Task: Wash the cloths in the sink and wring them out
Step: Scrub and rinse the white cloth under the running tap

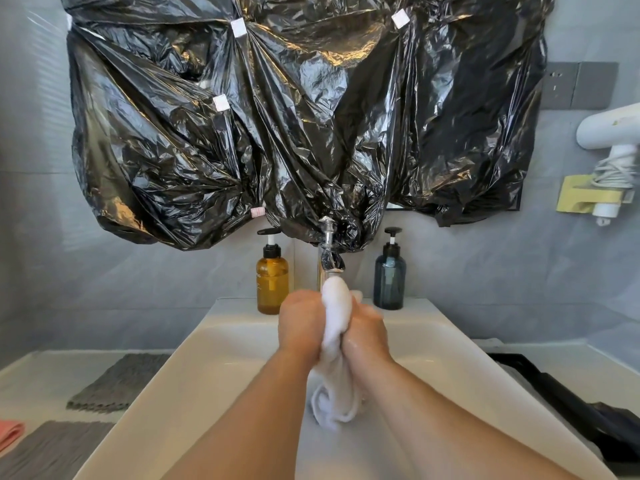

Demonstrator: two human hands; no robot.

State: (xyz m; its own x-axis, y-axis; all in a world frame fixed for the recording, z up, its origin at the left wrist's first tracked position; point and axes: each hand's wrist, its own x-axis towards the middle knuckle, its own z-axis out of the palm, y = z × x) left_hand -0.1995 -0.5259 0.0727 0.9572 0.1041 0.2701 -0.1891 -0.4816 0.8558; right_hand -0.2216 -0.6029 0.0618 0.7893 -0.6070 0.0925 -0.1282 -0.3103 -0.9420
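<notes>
A white cloth is bunched upright between both hands over the white sink, just below the chrome tap. My left hand grips its left side and my right hand grips its right side. The cloth's lower end hangs twisted down into the basin. Both hands look wet. Two grey cloths lie on the counter to the left, one farther back, one at the front, and the corner of a pink cloth shows at the left edge.
An amber pump bottle and a dark blue pump bottle stand behind the sink on either side of the tap. Black plastic sheeting covers the wall above. A dark object lies on the counter at the right, and a white hair dryer hangs at the right.
</notes>
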